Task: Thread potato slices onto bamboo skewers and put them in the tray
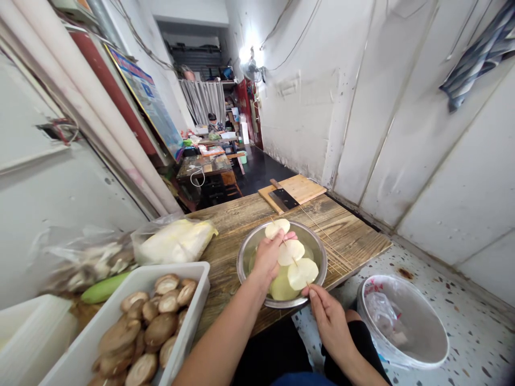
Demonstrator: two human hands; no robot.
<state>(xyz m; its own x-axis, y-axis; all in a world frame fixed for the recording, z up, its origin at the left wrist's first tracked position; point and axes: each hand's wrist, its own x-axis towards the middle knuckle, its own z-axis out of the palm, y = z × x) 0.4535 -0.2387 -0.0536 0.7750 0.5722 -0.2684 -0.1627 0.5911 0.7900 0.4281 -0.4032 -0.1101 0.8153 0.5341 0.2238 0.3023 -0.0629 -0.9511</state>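
Three thin, pale potato slices [303, 274] are threaded on a bamboo skewer [295, 261], which slants over a steel bowl [242, 271]. My right hand [330, 316] pinches the skewer's near end just outside the bowl rim. Over the bowl, my left hand [269, 258] is closed at the farthest slice [277, 228], its fingertips partly hidden behind the slices. More pale slices lie in the bowl below. To the bowl's right, several loose bamboo skewers [337, 258] rest on the wooden table [225, 225].
A cleaver [284, 198] lies on a cutting board [308, 188] at the table's far end. At left stand a white tub [204, 279] of mushrooms [155, 321] and a plastic bag of pale food [175, 241]. A lined bucket [426, 321] sits on the floor at right.
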